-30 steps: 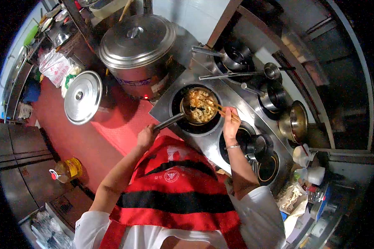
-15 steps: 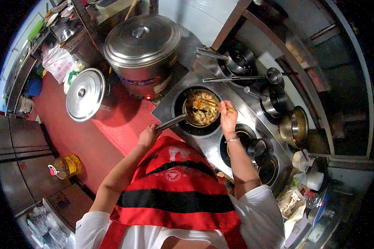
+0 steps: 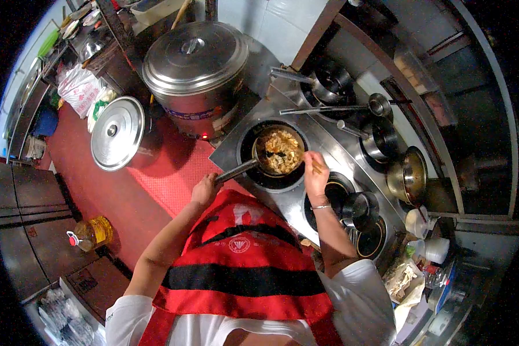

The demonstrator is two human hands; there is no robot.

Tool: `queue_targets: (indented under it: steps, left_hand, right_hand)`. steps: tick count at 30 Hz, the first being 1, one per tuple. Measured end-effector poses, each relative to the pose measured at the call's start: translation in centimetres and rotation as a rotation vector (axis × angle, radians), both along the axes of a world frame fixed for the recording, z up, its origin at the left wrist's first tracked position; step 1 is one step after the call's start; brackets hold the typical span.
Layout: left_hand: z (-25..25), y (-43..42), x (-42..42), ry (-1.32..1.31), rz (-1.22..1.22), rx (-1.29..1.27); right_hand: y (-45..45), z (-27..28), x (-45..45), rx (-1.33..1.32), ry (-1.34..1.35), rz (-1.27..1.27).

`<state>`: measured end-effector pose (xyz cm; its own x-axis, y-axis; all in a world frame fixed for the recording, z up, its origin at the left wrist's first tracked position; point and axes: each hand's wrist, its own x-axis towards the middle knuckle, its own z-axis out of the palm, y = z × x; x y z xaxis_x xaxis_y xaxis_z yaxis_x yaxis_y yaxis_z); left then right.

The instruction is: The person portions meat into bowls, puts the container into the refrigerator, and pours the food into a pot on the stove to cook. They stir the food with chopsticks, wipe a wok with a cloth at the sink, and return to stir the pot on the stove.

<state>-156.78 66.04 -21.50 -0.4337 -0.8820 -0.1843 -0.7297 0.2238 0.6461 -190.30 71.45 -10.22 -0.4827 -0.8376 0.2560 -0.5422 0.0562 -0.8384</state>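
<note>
Wrapped round the metal handle (image 3: 237, 171) of a small pan is my left hand (image 3: 206, 189). The pan (image 3: 261, 164) stands over the leftmost burner and holds chopped, brownish and pale food (image 3: 282, 151) with some dark pieces. My right hand (image 3: 316, 174), a bracelet on its wrist, is at the pan's right rim, closed on chopsticks (image 3: 318, 167). Only a short part of the chopsticks shows by the fingers; their tips are hard to make out.
A large lidded pot (image 3: 196, 63) stands behind the stove, with another lidded pot (image 3: 117, 134) to its left. Several pans, a ladle (image 3: 379, 104) and a brass-coloured bowl (image 3: 407, 176) line the right side. An oil bottle (image 3: 91, 233) stands on the red floor (image 3: 121, 202).
My right hand has moved slightly down, and the chopsticks no longer stretch visibly across the food. The food has shifted in the pan. My left hand keeps its grip on the handle.
</note>
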Motion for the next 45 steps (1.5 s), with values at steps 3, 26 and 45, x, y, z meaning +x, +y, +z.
queue_targets:
  steps: [3,26,45]
  left_hand:
    - [-0.4,0.0,-0.1,-0.001,-0.009,0.024]
    - [-6.9,2.5,7.7,0.53,0.512,0.276]
    - [-19.3,14.5,23.6,0.475,1.0,0.962]
  right_hand:
    - [-0.4,0.4,-1.5,-0.022,0.126,-0.024]
    - [-0.4,0.2,-4.3,0.025,0.102,0.017]
    - [-2.8,-1.1,-9.0,-0.038,-0.307,-0.073]
